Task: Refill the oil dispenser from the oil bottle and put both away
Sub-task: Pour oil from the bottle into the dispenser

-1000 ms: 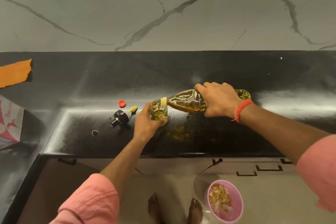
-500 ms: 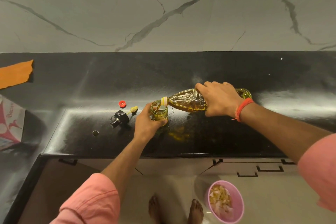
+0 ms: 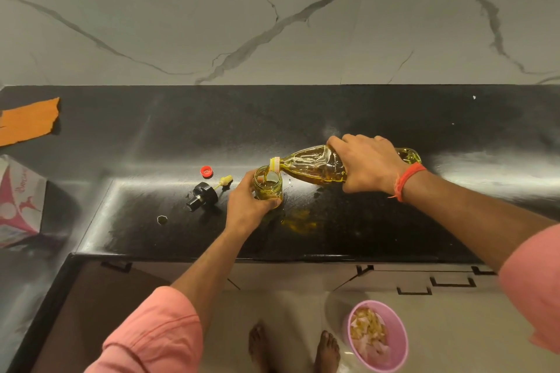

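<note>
oil dispenser (image 3: 268, 188), a small open glass jar, stands on the black counter (image 3: 394, 230) near its front edge, and the left hand (image 3: 247, 206) is wrapped around its near side, steadying it. nearer the camera, on the floor, sits a pink bowl (image 3: 377, 334) of scraps beside bare feet. a yellowish oil smear (image 3: 298, 221) lies on the counter just right of the jar. the oil bottle (image 3: 315, 166) is tipped almost flat, its mouth resting at the jar's rim, with a thin stream running in; the right hand (image 3: 368, 165) grasps its body from above. to the left of the jar lie the black pump top (image 3: 202, 195) with its yellow tube end, and just beyond it the red cap (image 3: 206, 171). an orange cloth (image 3: 28, 121) lies far back on the left.

the jar looks small against the bottle's flow, so overfilling seems the main risk. a slight lift of the bottle's base could surge oil over the rim. oily glass could also slip in either grip.
</note>
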`<move>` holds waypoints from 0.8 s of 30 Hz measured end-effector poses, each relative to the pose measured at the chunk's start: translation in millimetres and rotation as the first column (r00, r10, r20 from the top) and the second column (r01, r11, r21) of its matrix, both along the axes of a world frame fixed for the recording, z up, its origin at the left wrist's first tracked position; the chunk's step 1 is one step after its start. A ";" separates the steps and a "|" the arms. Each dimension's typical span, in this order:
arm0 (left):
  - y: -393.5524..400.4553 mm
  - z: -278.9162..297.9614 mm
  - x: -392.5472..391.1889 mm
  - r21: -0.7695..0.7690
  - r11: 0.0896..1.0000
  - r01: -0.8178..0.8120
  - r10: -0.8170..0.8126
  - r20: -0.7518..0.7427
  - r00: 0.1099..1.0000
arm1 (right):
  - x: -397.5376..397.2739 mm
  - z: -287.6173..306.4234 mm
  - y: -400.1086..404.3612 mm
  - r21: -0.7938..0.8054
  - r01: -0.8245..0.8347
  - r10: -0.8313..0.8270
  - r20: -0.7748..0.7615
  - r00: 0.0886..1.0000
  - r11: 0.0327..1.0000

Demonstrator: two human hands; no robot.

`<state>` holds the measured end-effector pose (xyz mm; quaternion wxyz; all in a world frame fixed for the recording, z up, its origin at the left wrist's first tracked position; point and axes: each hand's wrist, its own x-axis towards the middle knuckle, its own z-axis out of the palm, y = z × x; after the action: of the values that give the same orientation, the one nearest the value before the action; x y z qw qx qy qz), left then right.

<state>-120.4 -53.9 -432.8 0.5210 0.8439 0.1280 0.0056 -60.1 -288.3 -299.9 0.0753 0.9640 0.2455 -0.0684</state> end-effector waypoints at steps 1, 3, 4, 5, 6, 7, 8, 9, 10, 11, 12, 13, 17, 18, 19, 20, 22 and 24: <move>-0.2 0.1 0.1 0.001 1.000 0.000 0.000 -0.001 1.000 | 0.0 0.2 0.1 0.003 0.001 -0.001 -0.004 1.000 1.000; -0.2 -0.1 0.3 0.006 1.000 0.000 0.000 -0.001 1.000 | -0.1 0.1 0.7 0.001 0.001 -0.001 -0.007 1.000 1.000; -0.1 -0.3 0.5 0.005 1.000 0.000 0.000 0.000 1.000 | -0.2 0.0 1.0 0.000 0.000 0.000 -0.007 1.000 1.000; -0.2 -0.4 0.5 0.003 1.000 0.000 0.000 0.001 1.000 | -0.2 -0.1 1.4 0.000 -0.002 0.002 -0.007 1.000 1.000; 0.0 -0.6 0.5 0.002 1.000 0.001 -0.001 0.001 1.000 | -0.2 -0.3 1.9 0.001 -0.003 0.003 -0.007 1.000 1.000; -0.1 -0.1 0.4 0.004 1.000 0.001 -0.001 0.000 1.000 | 0.0 -0.4 2.3 0.002 -0.003 0.003 -0.008 1.000 1.000; -0.2 0.3 0.4 0.006 1.000 0.000 0.000 -0.002 1.000 | 0.2 -0.7 2.6 0.003 -0.004 0.004 -0.007 1.000 1.000; -0.3 0.5 0.4 0.007 1.000 0.000 0.000 -0.002 1.000 | 0.5 -0.9 2.6 0.002 -0.004 0.004 -0.007 1.000 1.000; -0.2 0.2 0.5 0.007 1.000 0.000 0.000 -0.001 1.000 | 0.7 -1.0 2.4 0.001 -0.003 0.003 -0.007 1.000 1.000; -0.1 0.1 0.4 0.009 1.000 0.001 -0.001 -0.001 1.000 | 0.8 -1.0 2.3 0.000 -0.003 0.003 -0.008 1.000 1.000; 0.1 0.0 0.4 0.012 1.000 0.003 -0.003 0.000 1.000 | 0.9 -1.0 2.1 0.000 -0.002 0.002 -0.009 1.000 1.000; 0.3 -0.3 0.5 0.014 1.000 0.004 -0.004 0.003 1.000 | 1.0 -0.9 1.7 0.000 0.000 0.000 -0.010 1.000 1.000; 0.4 -0.2 0.2 0.014 1.000 0.003 -0.003 0.004 1.000 | 0.6 -0.6 2.1 -0.005 0.002 -0.002 -0.010 1.000 1.000; 0.2 0.1 0.1 0.012 1.000 0.002 -0.002 0.005 1.000 | 0.5 -0.5 2.3 -0.009 0.001 -0.001 -0.008 1.000 1.000; 0.1 0.3 0.0 0.008 1.000 0.001 -0.001 0.007 1.000 | 0.6 -0.4 2.3 -0.012 0.000 0.000 -0.006 1.000 1.000; 0.1 0.7 -0.4 0.006 1.000 0.001 -0.001 0.008 1.000 | 0.5 -0.5 2.4 -0.014 0.000 0.000 -0.003 1.000 1.000; -0.3 1.6 -0.8 0.008 1.000 0.004 -0.004 0.008 1.000 | 0.6 -0.1 2.3 -0.013 0.000 0.000 0.000 1.000 1.000; -0.3 2.1 -1.0 0.010 1.000 0.002 -0.002 0.007 1.000 | 0.7 0.2 2.5 -0.016 0.001 0.000 0.001 1.000 1.000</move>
<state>-121.4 -54.1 -430.7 0.5170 0.8467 0.1252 0.0085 -59.3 -285.8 -299.7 0.0829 0.9635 0.2447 -0.0696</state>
